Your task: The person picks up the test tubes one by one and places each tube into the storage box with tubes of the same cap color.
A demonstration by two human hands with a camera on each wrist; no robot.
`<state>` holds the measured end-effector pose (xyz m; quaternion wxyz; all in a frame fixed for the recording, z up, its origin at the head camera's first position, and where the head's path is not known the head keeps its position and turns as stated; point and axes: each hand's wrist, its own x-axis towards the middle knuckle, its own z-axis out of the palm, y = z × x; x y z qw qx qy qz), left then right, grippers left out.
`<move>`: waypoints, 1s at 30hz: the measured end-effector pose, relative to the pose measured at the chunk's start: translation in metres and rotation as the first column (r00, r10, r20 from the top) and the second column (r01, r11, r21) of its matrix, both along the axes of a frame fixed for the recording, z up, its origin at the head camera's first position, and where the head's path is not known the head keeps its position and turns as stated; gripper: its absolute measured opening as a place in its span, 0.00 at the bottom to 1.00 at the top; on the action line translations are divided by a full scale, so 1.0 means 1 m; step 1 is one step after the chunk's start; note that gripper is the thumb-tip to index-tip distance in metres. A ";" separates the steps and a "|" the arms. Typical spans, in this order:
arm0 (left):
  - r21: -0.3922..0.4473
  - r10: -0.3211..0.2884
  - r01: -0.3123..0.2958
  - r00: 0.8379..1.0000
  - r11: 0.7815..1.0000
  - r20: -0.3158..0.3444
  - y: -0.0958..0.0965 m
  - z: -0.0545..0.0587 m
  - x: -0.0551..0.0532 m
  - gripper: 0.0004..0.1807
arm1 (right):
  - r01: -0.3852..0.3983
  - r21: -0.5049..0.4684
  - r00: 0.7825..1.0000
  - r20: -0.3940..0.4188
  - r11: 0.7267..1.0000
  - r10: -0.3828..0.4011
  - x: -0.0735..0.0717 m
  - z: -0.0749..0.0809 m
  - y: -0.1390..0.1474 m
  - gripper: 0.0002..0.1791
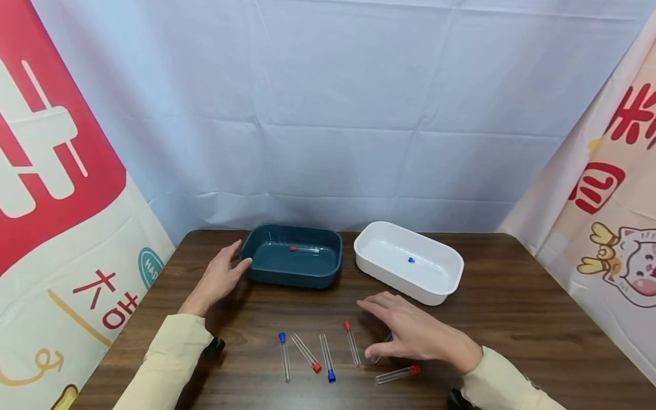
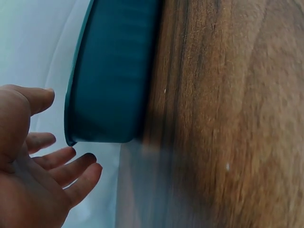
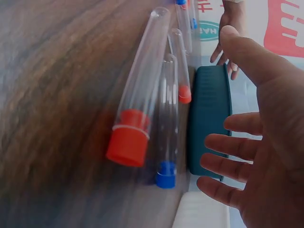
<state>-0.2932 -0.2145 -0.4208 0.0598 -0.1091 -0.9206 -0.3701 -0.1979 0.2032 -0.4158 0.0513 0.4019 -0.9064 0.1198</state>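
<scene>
My left hand is beside the left end of a dark teal tray, fingers loosely spread; in the left wrist view its fingers are near the tray's corner, contact unclear. Over the table hovers my right hand, fingers apart and holding nothing. Beneath it lies a blue-capped test tube, partly hidden by the hand. A red-capped test tube lies just in front, and another red-capped tube to its left. One red-capped tube is inside the teal tray.
A white tray stands at the back right, holding a blue-capped tube. Left of centre lie a blue-capped tube, a red-capped tube and another blue-capped tube. A pale cloth hangs behind the table.
</scene>
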 end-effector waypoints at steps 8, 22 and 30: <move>0.005 0.018 -0.019 0.998 1.000 0.066 0.004 -0.003 -0.004 0.39 | -0.022 0.024 0.999 0.045 0.999 0.021 -0.005 -0.012 -0.013 0.51; -0.040 0.022 -0.018 0.995 0.999 0.095 0.009 -0.008 -0.009 0.42 | -0.066 0.078 0.995 0.078 0.995 0.060 -0.009 -0.022 -0.023 0.54; -0.040 0.015 -0.010 0.993 0.999 0.113 0.006 -0.008 -0.008 0.45 | -0.086 0.083 0.995 0.055 0.993 0.081 -0.010 -0.022 -0.024 0.53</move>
